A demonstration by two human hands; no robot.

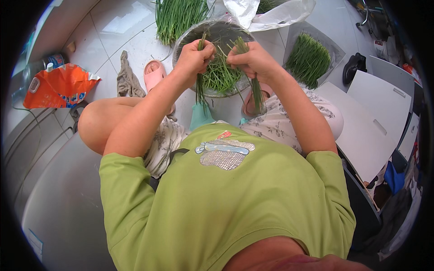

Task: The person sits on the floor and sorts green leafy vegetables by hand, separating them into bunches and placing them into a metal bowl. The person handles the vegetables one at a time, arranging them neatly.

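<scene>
My left hand (195,57) is closed round a thin bunch of green garlic chives (200,88), whose leaves hang down past the fist. In my right hand (249,60) is a second, thicker bunch of chives (257,95), cut ends up and leaves drooping. Both hands are over a round bin lined with clear plastic (179,47), the fists a little apart. Loose chive pieces (222,76) lie in the bin. A large bundle of chives (181,20) lies on the floor beyond the bin to the left, and another bundle (309,59) rests on plastic to the right.
White plastic bags (281,17) lie behind the bin. At the left are a grey cloth (127,78) and an orange bag (61,86). Pink clogs (154,73) are on my feet. White drawer fronts (376,98) and a black shoe (353,68) are at the right.
</scene>
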